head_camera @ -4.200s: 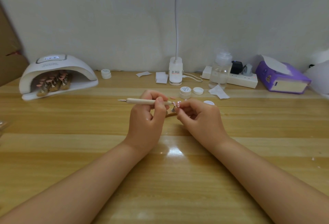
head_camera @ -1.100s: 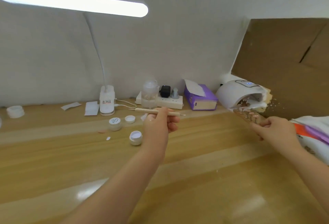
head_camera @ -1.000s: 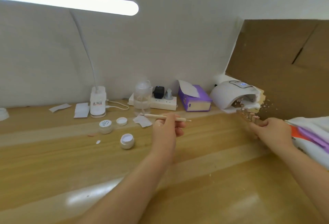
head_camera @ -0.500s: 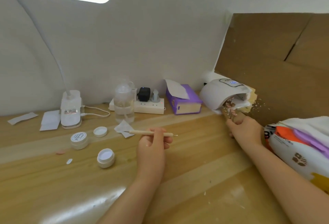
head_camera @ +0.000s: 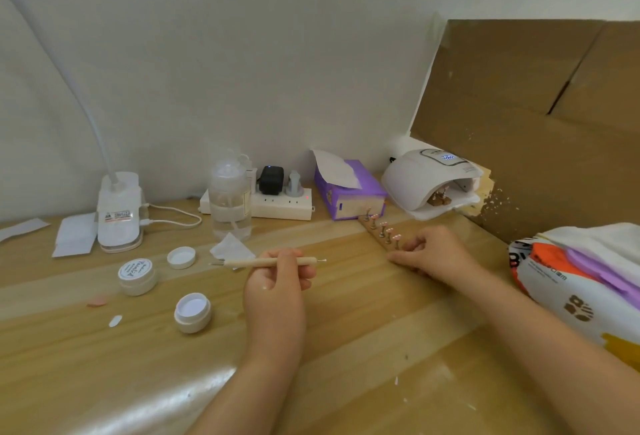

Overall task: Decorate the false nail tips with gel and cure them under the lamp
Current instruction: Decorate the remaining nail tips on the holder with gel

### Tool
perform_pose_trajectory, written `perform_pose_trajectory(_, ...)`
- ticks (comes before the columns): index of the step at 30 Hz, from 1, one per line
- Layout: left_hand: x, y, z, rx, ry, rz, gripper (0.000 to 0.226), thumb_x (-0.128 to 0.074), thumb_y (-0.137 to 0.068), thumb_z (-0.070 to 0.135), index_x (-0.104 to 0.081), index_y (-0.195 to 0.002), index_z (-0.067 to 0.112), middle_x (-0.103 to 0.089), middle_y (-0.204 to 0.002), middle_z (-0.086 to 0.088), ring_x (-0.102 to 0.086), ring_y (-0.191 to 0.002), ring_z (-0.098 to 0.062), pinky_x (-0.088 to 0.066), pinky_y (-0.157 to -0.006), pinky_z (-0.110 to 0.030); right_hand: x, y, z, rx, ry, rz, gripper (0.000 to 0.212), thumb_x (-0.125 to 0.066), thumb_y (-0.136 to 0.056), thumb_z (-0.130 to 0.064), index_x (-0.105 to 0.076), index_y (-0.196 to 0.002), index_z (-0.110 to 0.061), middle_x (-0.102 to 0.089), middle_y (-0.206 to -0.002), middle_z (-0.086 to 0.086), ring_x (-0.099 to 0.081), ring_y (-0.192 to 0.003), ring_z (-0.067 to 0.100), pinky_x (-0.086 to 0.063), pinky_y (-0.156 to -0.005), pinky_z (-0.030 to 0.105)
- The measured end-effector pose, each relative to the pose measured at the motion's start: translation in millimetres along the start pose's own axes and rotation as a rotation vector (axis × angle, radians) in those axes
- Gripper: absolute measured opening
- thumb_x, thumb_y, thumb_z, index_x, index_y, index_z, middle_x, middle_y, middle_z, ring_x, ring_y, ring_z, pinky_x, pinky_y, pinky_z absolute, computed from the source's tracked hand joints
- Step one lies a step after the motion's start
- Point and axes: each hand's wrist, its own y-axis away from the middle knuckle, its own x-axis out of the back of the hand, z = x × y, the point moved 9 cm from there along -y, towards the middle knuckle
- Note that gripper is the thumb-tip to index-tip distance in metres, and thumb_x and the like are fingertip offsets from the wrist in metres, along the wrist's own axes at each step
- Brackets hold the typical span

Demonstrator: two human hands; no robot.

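Note:
My left hand (head_camera: 273, 292) grips a wooden dotting tool (head_camera: 270, 262) level above the middle of the table, its metal point facing right. My right hand (head_camera: 436, 254) holds the near end of a wooden holder strip (head_camera: 375, 231) that lies on the table with several pink nail tips (head_camera: 389, 228) standing on small pins. The strip points toward the tissue box, left of the white curing lamp (head_camera: 422, 178). Inside the lamp's mouth sits another holder (head_camera: 438, 198). An open gel jar (head_camera: 192, 311) stands left of my left hand.
A closed jar (head_camera: 135, 275), a loose lid (head_camera: 181, 257), a clear bottle (head_camera: 230, 202), a power strip (head_camera: 277, 208), a purple tissue box (head_camera: 349, 195) and the desk lamp base (head_camera: 119, 213) line the back. Cardboard (head_camera: 536, 123) and a bag (head_camera: 581, 282) stand at the right. Two loose tips (head_camera: 96, 302) lie at left.
My right hand has drawn the strip of nail tips back from the curing lamp's mouth and leftward onto the table. My left hand still holds the tool in about the same place.

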Motion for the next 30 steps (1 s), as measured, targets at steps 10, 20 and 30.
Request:
perform_pose_trajectory(10, 2, 2, 3, -0.036, -0.005, 0.031, 0.024, -0.046, -0.096, 0.013, -0.062, -0.080, 0.006, -0.064, -0.059, 0.004, -0.059, -0.058, -0.006, -0.049, -0.061, -0.021, 78, -80, 67, -0.356, 0.099, 0.288, 0.014, -0.049, -0.088, -0.008, -0.054, -0.075, -0.006, -0.065, -0.093, 0.022, -0.056, -0.073, 0.028, -0.046, -0.069, 0.034)
perform_pose_trajectory(20, 8, -5, -2, -0.079, 0.040, 0.177, 0.027, -0.044, -0.098, 0.013, -0.060, -0.076, 0.009, -0.063, -0.056, 0.002, -0.057, -0.057, -0.008, -0.047, -0.064, -0.024, 73, -127, 95, -0.402, 0.213, 0.330, 0.030, -0.054, -0.088, -0.031, -0.065, -0.100, -0.005, -0.063, -0.107, 0.017, -0.058, -0.101, 0.031, -0.043, -0.082, 0.034)
perform_pose_trajectory(30, 7, -6, 1, -0.096, 0.054, 0.165, 0.028, -0.045, -0.098, 0.011, -0.059, -0.074, 0.009, -0.060, -0.056, 0.006, -0.057, -0.056, -0.005, -0.048, -0.057, -0.013, 80, -94, 79, -0.217, 0.325, 0.492, 0.031, -0.060, -0.086, -0.026, -0.063, -0.099, 0.002, -0.062, -0.104, 0.024, -0.059, -0.098, 0.036, -0.045, -0.077, 0.035)
